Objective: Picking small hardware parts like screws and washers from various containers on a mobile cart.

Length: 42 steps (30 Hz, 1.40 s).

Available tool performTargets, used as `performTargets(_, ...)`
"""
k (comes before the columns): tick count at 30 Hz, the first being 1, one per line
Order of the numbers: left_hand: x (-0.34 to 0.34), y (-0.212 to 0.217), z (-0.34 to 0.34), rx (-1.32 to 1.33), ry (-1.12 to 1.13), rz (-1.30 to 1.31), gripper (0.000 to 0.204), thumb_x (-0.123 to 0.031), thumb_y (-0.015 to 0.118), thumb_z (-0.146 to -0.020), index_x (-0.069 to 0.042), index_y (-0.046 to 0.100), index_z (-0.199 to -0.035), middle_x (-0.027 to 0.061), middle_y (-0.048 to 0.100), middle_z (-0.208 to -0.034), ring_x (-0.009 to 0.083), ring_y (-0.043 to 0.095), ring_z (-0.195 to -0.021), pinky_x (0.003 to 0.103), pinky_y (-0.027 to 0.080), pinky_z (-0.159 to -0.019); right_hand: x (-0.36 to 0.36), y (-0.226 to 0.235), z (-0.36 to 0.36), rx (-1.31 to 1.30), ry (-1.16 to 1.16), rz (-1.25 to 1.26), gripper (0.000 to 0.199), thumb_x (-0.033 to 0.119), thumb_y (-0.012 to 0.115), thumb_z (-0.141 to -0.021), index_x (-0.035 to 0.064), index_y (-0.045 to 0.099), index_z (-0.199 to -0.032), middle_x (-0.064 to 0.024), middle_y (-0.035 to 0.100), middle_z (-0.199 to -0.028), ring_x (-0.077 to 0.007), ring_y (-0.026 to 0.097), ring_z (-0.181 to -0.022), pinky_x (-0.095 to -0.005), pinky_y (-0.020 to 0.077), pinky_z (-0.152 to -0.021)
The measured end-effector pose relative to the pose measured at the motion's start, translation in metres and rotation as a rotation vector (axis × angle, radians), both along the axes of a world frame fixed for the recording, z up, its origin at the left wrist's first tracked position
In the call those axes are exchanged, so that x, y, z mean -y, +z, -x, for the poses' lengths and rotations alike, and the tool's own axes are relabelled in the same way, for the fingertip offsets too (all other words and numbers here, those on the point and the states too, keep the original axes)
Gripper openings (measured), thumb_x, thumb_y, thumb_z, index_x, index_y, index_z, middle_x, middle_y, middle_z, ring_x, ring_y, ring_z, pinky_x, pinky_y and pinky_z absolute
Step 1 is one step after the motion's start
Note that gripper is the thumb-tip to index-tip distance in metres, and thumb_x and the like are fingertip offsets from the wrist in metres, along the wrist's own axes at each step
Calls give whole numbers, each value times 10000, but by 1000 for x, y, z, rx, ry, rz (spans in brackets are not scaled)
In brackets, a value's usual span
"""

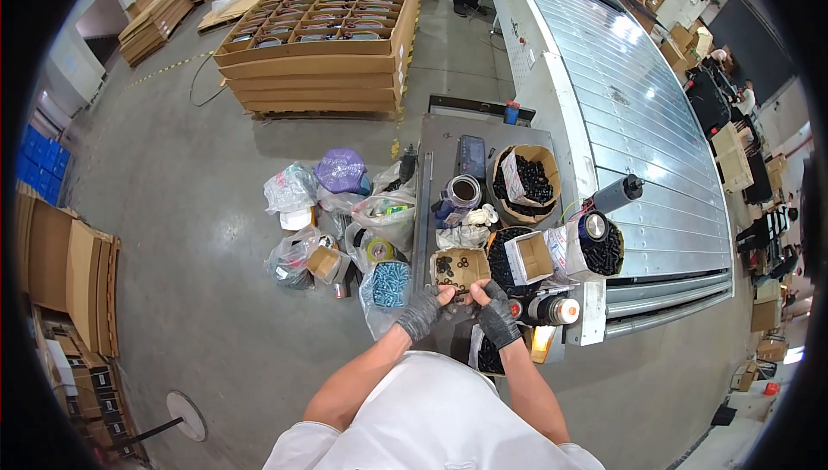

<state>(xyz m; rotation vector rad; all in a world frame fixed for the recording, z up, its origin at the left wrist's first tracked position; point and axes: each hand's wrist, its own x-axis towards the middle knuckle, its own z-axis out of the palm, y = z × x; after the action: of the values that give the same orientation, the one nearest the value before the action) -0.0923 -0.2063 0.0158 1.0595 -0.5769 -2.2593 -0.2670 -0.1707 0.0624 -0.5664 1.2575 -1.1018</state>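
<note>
My left hand (421, 313) and my right hand (497, 313), both in dark fingerless gloves, meet at the near side of a small open cardboard box (479, 260). Fingers and thumbs are pinched close together on each hand. Whatever sits between them is too small to make out. Inside the box lie several small dark rings (445, 265). Just beyond it, white crumpled gloves or rags (466, 235) rest on the bench beside an open tin (464, 191). To the right of the box stands an open white carton (529, 258) among black parts.
Boxes of black parts (602, 254) crowd the bench's right side, near a bottle (553, 310). A phone-like device (471, 156) lies farther back. Left of the bench are plastic bags and blue screws (391, 284). A slatted metal conveyor (638, 116) runs along the right; stacked cardboard trays (315, 86) stand ahead.
</note>
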Motion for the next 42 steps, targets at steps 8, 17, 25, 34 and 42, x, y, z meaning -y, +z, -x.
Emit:
performTargets(8,1,11,-4,-59,95,-38,241,-267,657,-914,-64,659,-1045,9,671,-885,99,610,-737,216,503,-640,-5,4,10,422,-121,-65,251,245,626,-925,44,593,-1071,-78,656,-892,-163,629,-777,-283,517,-670)
performTargets(17,0,2,1,47,2,63,303,-308,665,-905,-42,662,-1051,8,666,-852,96,587,-682,213,470,-608,-2,5,5,-14,19,-39,221,214,605,-923,25,605,-1037,-44,661,-828,-130,624,-750,-268,496,-644)
performTargets(25,0,-7,1,-10,13,34,292,-303,670,-901,-46,662,-1039,12,664,-838,97,589,-680,212,469,-594,-2,-4,-7,-321,1,152,186,191,651,-905,48,610,-1016,-15,654,-811,-81,611,-724,-222,463,-599)
performTargets(34,0,3,-1,4,85,-52,259,-292,676,-897,-58,657,-1007,1,649,-805,99,584,-650,206,477,-574,0,6,-16,-444,-16,247,182,195,632,-915,35,651,-1001,-19,647,-830,-93,601,-759,-237,475,-660)
performTargets(42,6,12,-6,-106,164,-62,238,-266,672,-903,-59,650,-1019,18,659,-839,108,585,-690,224,466,-597,0,21,1,484,-154,-36,297,86,521,-936,-24,546,-1211,-139,635,-1105,-226,649,-937,-307,530,-828)
